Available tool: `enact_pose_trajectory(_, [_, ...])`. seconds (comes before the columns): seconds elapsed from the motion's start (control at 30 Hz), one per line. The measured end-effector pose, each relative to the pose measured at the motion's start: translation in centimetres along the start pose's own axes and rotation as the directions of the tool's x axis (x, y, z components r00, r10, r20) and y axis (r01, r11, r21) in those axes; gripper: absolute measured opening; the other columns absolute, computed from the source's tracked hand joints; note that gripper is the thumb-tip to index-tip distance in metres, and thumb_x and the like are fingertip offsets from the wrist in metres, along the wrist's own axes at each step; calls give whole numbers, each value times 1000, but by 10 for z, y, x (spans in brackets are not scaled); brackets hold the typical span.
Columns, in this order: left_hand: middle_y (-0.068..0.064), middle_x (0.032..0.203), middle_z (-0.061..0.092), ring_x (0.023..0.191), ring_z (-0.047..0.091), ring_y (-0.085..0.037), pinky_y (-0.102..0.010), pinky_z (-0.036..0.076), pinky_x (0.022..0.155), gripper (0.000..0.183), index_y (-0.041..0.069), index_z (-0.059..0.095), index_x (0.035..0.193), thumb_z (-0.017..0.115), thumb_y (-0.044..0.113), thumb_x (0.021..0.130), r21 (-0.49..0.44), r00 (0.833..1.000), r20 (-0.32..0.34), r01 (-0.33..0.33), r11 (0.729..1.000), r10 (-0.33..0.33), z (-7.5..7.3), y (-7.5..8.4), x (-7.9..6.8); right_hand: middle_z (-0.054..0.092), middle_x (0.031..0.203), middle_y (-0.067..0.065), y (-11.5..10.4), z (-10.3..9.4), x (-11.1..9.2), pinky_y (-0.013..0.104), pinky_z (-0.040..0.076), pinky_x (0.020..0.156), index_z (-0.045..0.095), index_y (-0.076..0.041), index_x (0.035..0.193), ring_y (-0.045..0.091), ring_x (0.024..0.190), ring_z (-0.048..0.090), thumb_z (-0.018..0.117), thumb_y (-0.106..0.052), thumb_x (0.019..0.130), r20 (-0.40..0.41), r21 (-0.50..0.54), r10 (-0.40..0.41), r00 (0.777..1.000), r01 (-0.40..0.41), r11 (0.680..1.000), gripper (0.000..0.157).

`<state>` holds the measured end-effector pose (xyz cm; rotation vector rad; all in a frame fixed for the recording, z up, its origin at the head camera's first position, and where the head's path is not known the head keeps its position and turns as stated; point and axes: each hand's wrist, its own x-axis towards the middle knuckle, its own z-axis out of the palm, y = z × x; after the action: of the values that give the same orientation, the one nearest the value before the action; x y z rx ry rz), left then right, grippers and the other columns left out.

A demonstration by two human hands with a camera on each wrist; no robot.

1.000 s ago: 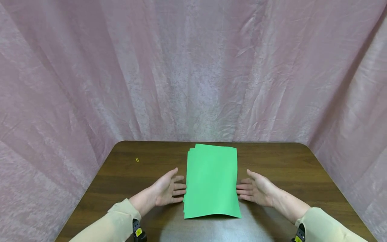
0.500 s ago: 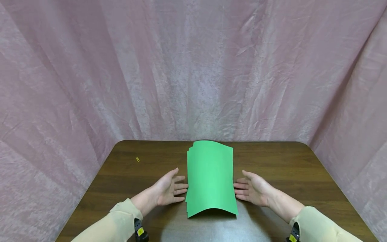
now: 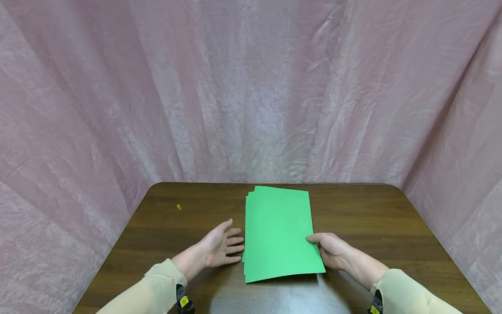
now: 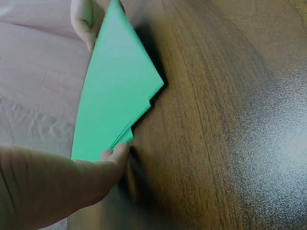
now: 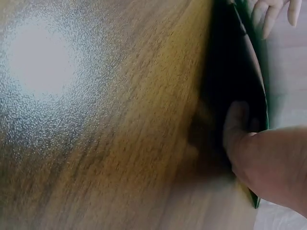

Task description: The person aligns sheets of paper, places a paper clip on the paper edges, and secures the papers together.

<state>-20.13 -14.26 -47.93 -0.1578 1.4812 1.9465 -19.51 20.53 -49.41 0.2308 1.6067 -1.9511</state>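
Note:
A small stack of green paper sheets [image 3: 279,231] lies at the middle of the table, its layers fanned slightly at the left edge. My right hand [image 3: 333,250] pinches the right edge, thumb on top and the other fingers beneath, and that side is raised off the table. Beside the left edge my left hand [image 3: 216,247] holds its fingers straight, thumb up, fingertips at the paper. The left wrist view shows the staggered corners of the green sheets [image 4: 112,86] near the left fingertips. In the right wrist view the right hand's fingers [image 5: 235,124] are in shadow under the paper.
A yellow paper clip [image 3: 178,207] lies on the wooden table [image 3: 364,209] at the back left. Pink curtains [image 3: 251,96] hang behind the table and along its sides. A shiny light reflection falls near the front edge.
My right hand has gone from straight fingers at the sheets' edge to pinching it. The top sheet's arch has flattened and the right side now lifts. The left hand is nearly still.

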Motion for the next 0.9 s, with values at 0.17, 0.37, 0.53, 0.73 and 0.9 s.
enact_pose_trajectory(0.17, [-33,164,13,148,22,-50,-62,29,116,83,-1,8,163,30,58,108,20,1000,7,-8,1000,8,0,-1,0,70,97,9,7,-1,6,44,59,82,45,9,124,22,89,71,46,-6,104,-16,-4,1,1000,-1,1000,25])
enact_pose_trajectory(0.37, [-33,164,14,149,21,-50,-60,27,118,83,-3,9,162,30,57,109,35,1000,10,-16,999,16,1,-3,1,71,93,9,13,0,10,45,61,76,44,9,133,23,83,72,47,-1,103,-82,-34,-23,996,21,999,32])
enact_pose_trajectory(0.53, [-33,164,12,149,19,-50,-60,26,118,80,-6,8,161,31,51,110,26,1000,2,-19,999,19,3,-4,3,70,94,8,15,1,10,43,60,75,43,8,134,23,83,71,47,-1,103,-111,-3,-23,994,23,1000,32])
enact_pose_trajectory(0.73, [-33,163,16,149,20,-49,-58,28,118,73,-8,12,160,37,41,111,17,999,-45,-15,1000,16,5,-5,6,69,92,7,15,2,8,41,59,73,48,5,131,22,81,70,48,-1,103,-137,12,-21,990,22,1000,28])
enact_pose_trajectory(0.9, [-32,163,18,149,21,-49,-57,28,118,69,-7,15,160,40,35,110,1,997,-78,-21,1000,21,8,-7,10,68,91,6,15,2,7,39,59,72,48,4,132,21,80,69,50,-2,102,-164,8,-18,986,19,1000,30])
